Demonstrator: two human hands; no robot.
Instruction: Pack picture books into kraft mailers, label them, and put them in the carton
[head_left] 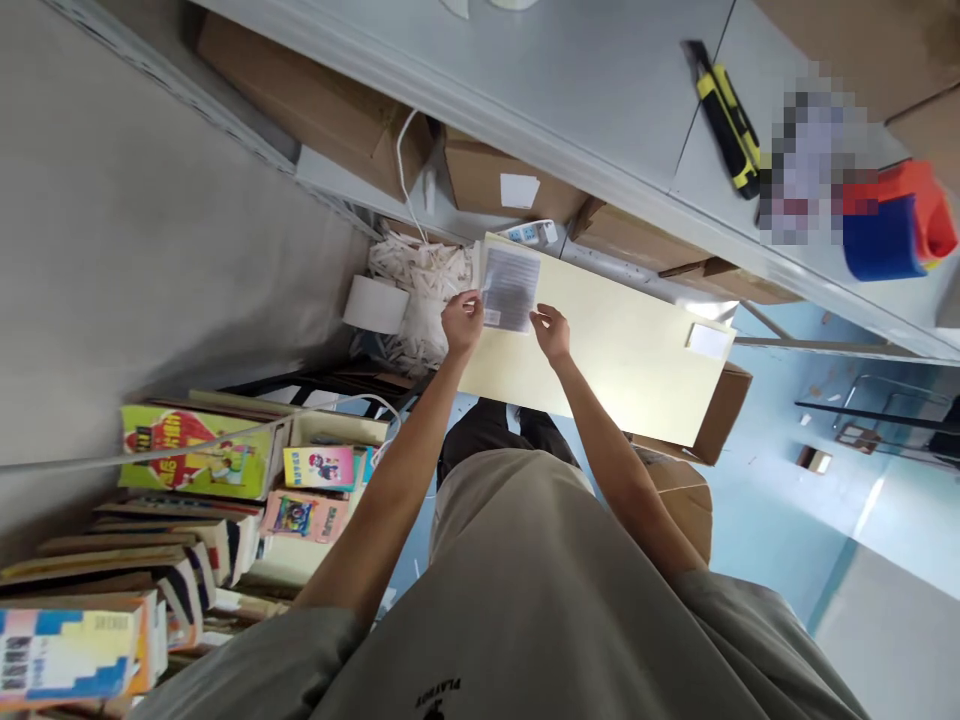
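A flat, greyish plastic packet (511, 290) with a small white barcode label near its lower left corner is over a pale yellow board (630, 335). My left hand (463, 322) has its fingers closed in a pinch at the packet's left edge. At the lower right corner, my right hand (551, 332) pinches the packet between thumb and fingers. What is inside the packet I cannot make out. Toward the board's right end lies a white rectangular piece (706, 341).
White paper strips (420, 285) pile up left of the board, beside a white roll (375, 304). A grey shelf (570, 90) above holds a yellow-black utility knife (724, 120). Cardboard boxes (499, 175) stand beneath it. Books (199, 450) fill the lower left. A power strip (529, 233) lies behind the board.
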